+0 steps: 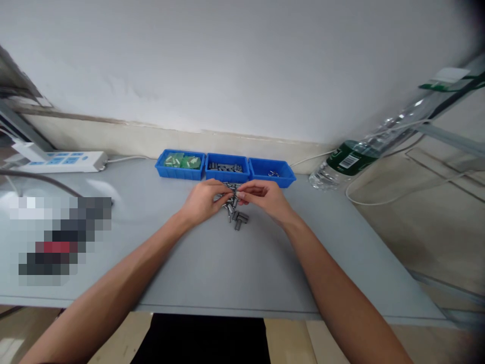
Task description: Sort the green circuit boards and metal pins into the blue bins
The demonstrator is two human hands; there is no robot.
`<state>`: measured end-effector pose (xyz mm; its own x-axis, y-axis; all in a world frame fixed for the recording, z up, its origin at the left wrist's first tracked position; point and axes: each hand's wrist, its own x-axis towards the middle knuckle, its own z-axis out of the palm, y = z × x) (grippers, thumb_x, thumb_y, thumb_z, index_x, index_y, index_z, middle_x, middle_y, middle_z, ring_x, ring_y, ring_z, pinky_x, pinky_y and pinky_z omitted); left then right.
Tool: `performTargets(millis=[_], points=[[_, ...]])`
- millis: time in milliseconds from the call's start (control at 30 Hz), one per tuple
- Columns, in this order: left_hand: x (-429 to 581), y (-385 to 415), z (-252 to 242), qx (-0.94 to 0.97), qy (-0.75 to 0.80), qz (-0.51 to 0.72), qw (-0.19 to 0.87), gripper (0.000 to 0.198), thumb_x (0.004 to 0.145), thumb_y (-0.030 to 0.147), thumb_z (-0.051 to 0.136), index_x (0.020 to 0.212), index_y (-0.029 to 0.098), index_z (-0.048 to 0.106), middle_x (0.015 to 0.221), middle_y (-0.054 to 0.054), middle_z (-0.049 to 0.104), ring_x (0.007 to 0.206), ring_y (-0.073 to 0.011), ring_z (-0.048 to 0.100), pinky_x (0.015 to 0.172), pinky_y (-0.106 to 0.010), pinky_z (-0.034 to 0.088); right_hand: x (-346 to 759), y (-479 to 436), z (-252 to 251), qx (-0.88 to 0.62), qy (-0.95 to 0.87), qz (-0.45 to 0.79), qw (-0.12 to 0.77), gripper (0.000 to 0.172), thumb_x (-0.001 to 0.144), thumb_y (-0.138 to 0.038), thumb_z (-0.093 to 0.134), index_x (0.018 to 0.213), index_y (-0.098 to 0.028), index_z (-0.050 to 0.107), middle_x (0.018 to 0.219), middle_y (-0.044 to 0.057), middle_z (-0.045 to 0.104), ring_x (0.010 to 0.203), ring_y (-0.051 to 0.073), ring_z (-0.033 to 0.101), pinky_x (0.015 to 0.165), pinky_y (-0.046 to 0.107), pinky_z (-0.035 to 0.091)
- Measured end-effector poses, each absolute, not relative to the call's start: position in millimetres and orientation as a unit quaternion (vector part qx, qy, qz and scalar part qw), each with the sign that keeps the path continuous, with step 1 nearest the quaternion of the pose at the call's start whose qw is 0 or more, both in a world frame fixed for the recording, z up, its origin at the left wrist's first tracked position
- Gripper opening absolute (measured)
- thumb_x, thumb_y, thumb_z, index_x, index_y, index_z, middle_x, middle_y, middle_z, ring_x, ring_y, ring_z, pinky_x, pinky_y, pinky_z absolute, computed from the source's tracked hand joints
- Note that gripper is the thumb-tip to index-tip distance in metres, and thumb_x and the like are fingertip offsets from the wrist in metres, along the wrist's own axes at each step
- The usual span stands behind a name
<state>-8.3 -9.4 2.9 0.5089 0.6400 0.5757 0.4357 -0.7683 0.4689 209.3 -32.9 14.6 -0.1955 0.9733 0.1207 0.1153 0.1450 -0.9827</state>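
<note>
Thumb and fingers pinched, my left hand [204, 199] is at the middle of the table, over a small pile of grey metal parts [232, 203]. My right hand [267, 198] faces it from the other side, its fingertips also pinched and almost meeting the left ones. What the fingertips hold is too small to make out. A few short grey cylinders [239, 218] lie at the near end of the pile. Just behind my hands stand a blue bin with grey metal parts [227, 177] and a blue bin with a few small shiny pieces [271, 183].
To the left, a third blue bin [180, 174] holds small pale pieces on green. A white power strip [71, 161] lies at the back left of the grey table [227, 273]. At the right, a large plastic bottle [348, 159] leans near a white cable [390, 203].
</note>
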Motion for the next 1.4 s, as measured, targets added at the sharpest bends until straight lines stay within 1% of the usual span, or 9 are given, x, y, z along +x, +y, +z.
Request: performTargets(millis=[133,267,433,533,800,1067,1233,1333,1400], points=[[-11,-10,7,0.869,0.340,0.339,0.123,0.019,0.098,0.028,0.060,0.098,0.022,0.079,0.100,-0.007,0.078,0.095,-0.0240,0.071,0.083,-0.035,0.058,208,-33,14,-0.454,-0.589,0.495,0.450,0.037,0.072,-0.050,0.087,0.091,-0.019,0.079,0.079,0.006,0.077,0.075,0.020,0.074,0.077,0.036,0.060],[-19,-11,12,0.878,0.403,0.244,0.085,0.026,0.088,0.025,0.066,0.112,0.020,0.073,0.109,-0.012,0.073,0.104,-0.0312,0.068,0.084,-0.041,0.059,210,-27,10,-0.504,-0.541,0.441,0.509,0.036,0.074,-0.049,0.083,0.094,-0.020,0.080,0.089,0.008,0.079,0.074,0.019,0.073,0.071,0.034,0.060],[-29,-4,9,0.894,0.400,0.172,0.108,0.031,0.080,0.015,0.064,0.110,0.019,0.070,0.108,-0.012,0.069,0.094,-0.0293,0.068,0.079,-0.039,0.057,219,-19,7,-0.537,-0.447,0.382,0.605,0.048,0.071,-0.036,0.081,0.117,-0.024,0.076,0.131,0.009,0.072,0.107,0.026,0.073,0.086,0.039,0.062],[-30,2,3,0.899,0.380,0.182,0.120,0.030,0.081,0.009,0.057,0.106,0.019,0.070,0.102,-0.011,0.069,0.085,-0.0255,0.067,0.077,-0.037,0.055,222,-16,6,-0.542,-0.438,0.382,0.607,0.057,0.070,-0.033,0.080,0.126,-0.026,0.072,0.142,0.009,0.066,0.120,0.029,0.068,0.092,0.042,0.061],[-27,3,-1,0.895,0.362,0.212,0.152,0.029,0.082,0.007,0.051,0.097,0.019,0.072,0.084,-0.007,0.068,0.073,-0.0218,0.062,0.068,-0.032,0.050,219,-20,7,-0.548,-0.480,0.389,0.564,0.037,0.076,-0.038,0.076,0.109,-0.024,0.072,0.124,0.008,0.074,0.088,0.020,0.075,0.076,0.033,0.061],[-26,4,5,0.861,0.356,0.322,0.167,0.024,0.084,0.010,0.053,0.097,0.018,0.071,0.091,-0.007,0.069,0.072,-0.0168,0.063,0.071,-0.031,0.055,217,-22,7,-0.545,-0.525,0.396,0.520,0.028,0.078,-0.042,0.075,0.096,-0.021,0.075,0.096,0.008,0.079,0.077,0.019,0.074,0.071,0.032,0.059],[-17,-4,15,0.797,0.324,0.451,0.235,0.010,0.089,0.017,0.061,0.091,0.017,0.071,0.092,-0.007,0.073,0.081,-0.0163,0.069,0.078,-0.030,0.061,212,-26,5,-0.508,-0.593,0.393,0.486,0.028,0.079,-0.040,0.077,0.101,-0.021,0.076,0.098,0.008,0.079,0.086,0.021,0.075,0.079,0.035,0.060],[-14,-8,19,0.765,0.303,0.479,0.305,0.007,0.088,0.022,0.068,0.092,0.017,0.072,0.094,-0.007,0.075,0.086,-0.0176,0.073,0.086,-0.032,0.064,209,-29,6,-0.466,-0.615,0.430,0.469,0.036,0.078,-0.040,0.081,0.110,-0.024,0.075,0.107,0.007,0.079,0.098,0.022,0.075,0.089,0.038,0.060],[-13,-9,19,0.758,0.295,0.478,0.330,0.009,0.088,0.024,0.070,0.093,0.016,0.073,0.096,-0.008,0.076,0.088,-0.0184,0.074,0.088,-0.033,0.064,208,-30,7,-0.443,-0.614,0.465,0.459,0.040,0.076,-0.041,0.084,0.111,-0.025,0.075,0.106,0.006,0.080,0.096,0.022,0.076,0.089,0.039,0.061]])
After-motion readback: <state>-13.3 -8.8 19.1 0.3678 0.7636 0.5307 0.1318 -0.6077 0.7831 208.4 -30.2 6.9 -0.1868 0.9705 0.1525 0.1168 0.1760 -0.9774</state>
